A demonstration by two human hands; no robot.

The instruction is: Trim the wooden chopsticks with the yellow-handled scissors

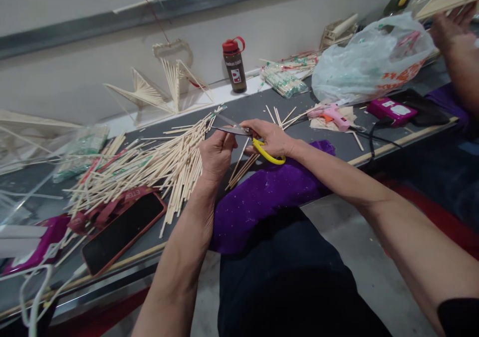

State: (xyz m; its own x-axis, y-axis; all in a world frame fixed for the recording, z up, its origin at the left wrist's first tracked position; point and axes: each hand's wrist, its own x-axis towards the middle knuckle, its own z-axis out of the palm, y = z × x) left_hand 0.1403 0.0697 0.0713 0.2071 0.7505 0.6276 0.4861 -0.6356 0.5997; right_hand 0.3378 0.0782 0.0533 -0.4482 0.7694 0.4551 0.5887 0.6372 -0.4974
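Two forearms (183, 234), right hand (267, 136) gripping one pair of scissors (241, 131), left hand (217, 150) curled

Single head-worn view, looking forward and down, close over the lap (284, 267); left hand (217, 150), right hand (272, 136) mid-frame, bench (269, 105) aslant, wall (284, 25) behind.

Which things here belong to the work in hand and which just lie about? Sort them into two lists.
Likely part of the work:
Scissors, held in the right hand, blades beside the left hand
Pile of thin wooden sticks
Perhaps the pink glue gun, now unheld

Likely just lying about:
Bottle with a red lid
Phone
Plastic bag
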